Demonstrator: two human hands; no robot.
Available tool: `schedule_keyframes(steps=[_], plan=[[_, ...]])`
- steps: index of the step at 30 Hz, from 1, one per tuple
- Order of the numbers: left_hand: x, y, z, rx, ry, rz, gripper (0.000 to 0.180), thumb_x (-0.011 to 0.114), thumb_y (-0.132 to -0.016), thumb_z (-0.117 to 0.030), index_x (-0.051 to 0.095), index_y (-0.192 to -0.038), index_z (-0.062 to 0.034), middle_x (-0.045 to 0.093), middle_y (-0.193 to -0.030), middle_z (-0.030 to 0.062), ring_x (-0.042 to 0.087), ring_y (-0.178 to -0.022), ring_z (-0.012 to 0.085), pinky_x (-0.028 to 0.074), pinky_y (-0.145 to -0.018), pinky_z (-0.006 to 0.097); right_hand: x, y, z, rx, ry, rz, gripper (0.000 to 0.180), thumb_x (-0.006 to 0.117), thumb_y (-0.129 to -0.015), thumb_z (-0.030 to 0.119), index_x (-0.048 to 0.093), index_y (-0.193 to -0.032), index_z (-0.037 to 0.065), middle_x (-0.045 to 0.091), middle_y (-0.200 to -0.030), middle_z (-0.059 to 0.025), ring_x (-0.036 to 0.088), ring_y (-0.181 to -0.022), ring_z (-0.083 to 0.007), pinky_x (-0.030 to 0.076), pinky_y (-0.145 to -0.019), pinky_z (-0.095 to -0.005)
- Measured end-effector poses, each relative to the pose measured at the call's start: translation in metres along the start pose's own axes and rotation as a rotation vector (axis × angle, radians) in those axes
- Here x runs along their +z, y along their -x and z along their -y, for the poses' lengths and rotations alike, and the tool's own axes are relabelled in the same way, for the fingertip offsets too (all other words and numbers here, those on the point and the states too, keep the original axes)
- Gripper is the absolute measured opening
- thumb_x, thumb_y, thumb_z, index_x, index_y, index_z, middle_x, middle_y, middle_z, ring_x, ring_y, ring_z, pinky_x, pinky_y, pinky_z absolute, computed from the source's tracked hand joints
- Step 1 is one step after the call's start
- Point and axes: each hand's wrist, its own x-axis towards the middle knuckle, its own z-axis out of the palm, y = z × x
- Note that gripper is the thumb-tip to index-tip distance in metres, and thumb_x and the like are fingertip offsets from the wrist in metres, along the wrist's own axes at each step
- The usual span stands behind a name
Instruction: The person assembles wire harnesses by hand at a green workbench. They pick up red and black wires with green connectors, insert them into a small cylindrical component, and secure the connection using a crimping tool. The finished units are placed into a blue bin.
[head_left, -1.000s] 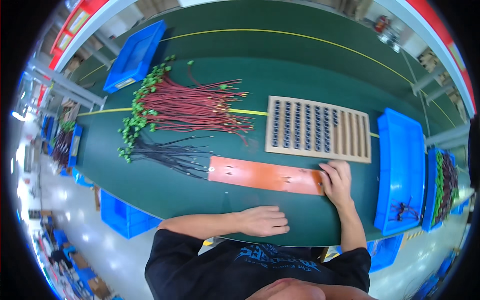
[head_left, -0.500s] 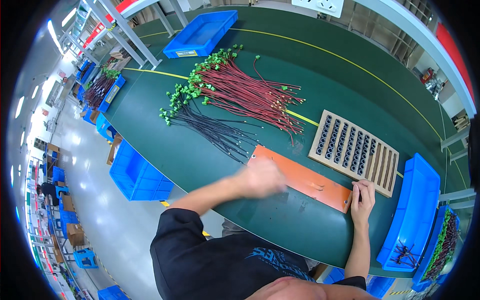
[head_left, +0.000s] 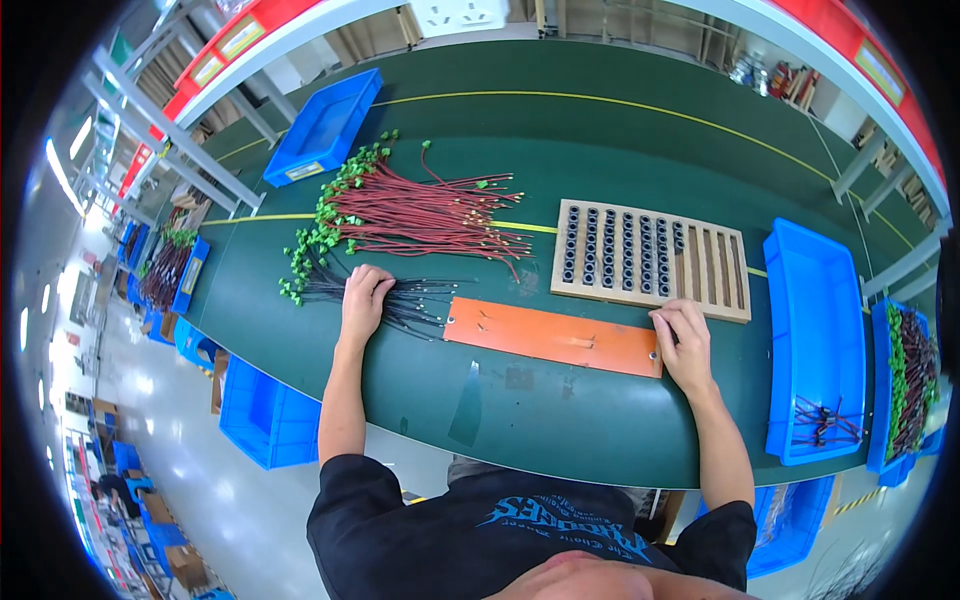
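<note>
My left hand (head_left: 364, 298) lies palm down on a bundle of black wires (head_left: 412, 299), its fingers curled over them; whether it grips any is hidden. Behind that bundle lies a larger bundle of red wires (head_left: 430, 215) with green connectors (head_left: 325, 225) at its left end. My right hand (head_left: 684, 340) rests on the right end of a flat orange plate (head_left: 552, 336), fingers spread. Just beyond the plate stands a wooden rack (head_left: 650, 258) holding rows of small black cylinders.
A blue bin (head_left: 816, 340) with a few wires stands to the right, and another bin (head_left: 908, 380) of wires beside it. An empty blue bin (head_left: 322, 128) sits at the back left. Blue crates (head_left: 262, 412) stand below the green table's front edge (head_left: 500, 440).
My left hand has moved from the table's front, over the orange plate's left end, onto the black wire bundle. My right hand has stayed at the plate's right end.
</note>
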Motion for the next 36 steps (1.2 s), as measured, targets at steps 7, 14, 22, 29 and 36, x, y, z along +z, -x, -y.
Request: schedule_keyframes(steps=[7, 14, 22, 29, 36], plan=[[-0.002, -0.021, -0.034, 0.293, -0.291, -0.08, 0.017, 0.067, -0.09, -0.003, 0.069, -0.107, -0.0058, 0.069, -0.105, 0.006, 0.063, -0.101, 0.0276, 0.047, -0.085, 0.041, -0.003, 0.004, 0.001, -0.004, -0.007, 0.003, 0.006, 0.075, -0.088, 0.005, 0.07, -0.09, 0.0, 0.065, -0.095, -0.0107, 0.064, -0.089, -0.0307, 0.052, -0.081, -0.0408], [0.056, -0.156, -0.11, 0.675, -0.357, 0.236, 0.038, 0.063, -0.083, -0.003, 0.07, -0.119, -0.0103, 0.068, -0.121, 0.008, 0.064, -0.109, 0.0277, 0.051, -0.092, 0.04, -0.004, 0.006, -0.007, -0.003, -0.044, -0.031, 0.007, 0.074, -0.089, 0.006, 0.07, -0.09, 0.001, 0.065, -0.094, -0.0111, 0.065, -0.09, -0.0312, 0.053, -0.08, -0.0421], [0.068, -0.242, -0.084, -0.058, 0.528, 0.119, 0.019, 0.062, -0.103, -0.018, 0.073, -0.106, -0.0033, 0.076, -0.094, 0.0108, 0.071, -0.078, 0.0157, 0.055, -0.072, 0.032, -0.01, 0.012, -0.017, 0.073, -0.105, -0.072, 0.008, 0.073, -0.092, 0.008, 0.071, -0.091, 0.0, 0.065, -0.094, -0.0117, 0.066, -0.09, -0.0309, 0.054, -0.08, -0.0403], [-0.023, -0.285, -0.032, -0.333, 1.361, -0.52, 0.031, 0.065, -0.105, -0.024, 0.065, -0.121, 0.0029, 0.075, -0.106, 0.0144, 0.065, -0.076, 0.0131, 0.056, -0.074, 0.03, -0.005, -0.028, -0.03, 0.093, -0.039, -0.187, 0.014, 0.069, -0.093, 0.004, 0.067, -0.106, -0.001, 0.066, -0.101, -0.0172, 0.067, -0.094, -0.0366, 0.054, -0.082, -0.0439], [-0.076, -0.265, -0.081, -0.278, 0.876, -0.111, 0.034, 0.064, -0.105, -0.014, 0.065, -0.13, 0.0088, 0.074, -0.112, 0.0149, 0.073, -0.091, 0.017, 0.057, -0.081, 0.028, 0.022, -0.072, -0.08, 0.379, 0.41, -0.015, 0.026, 0.071, -0.094, 0.023, 0.065, -0.109, 0.003, 0.067, -0.109, -0.0196, 0.07, -0.092, -0.0402, 0.058, -0.079, -0.0518]])
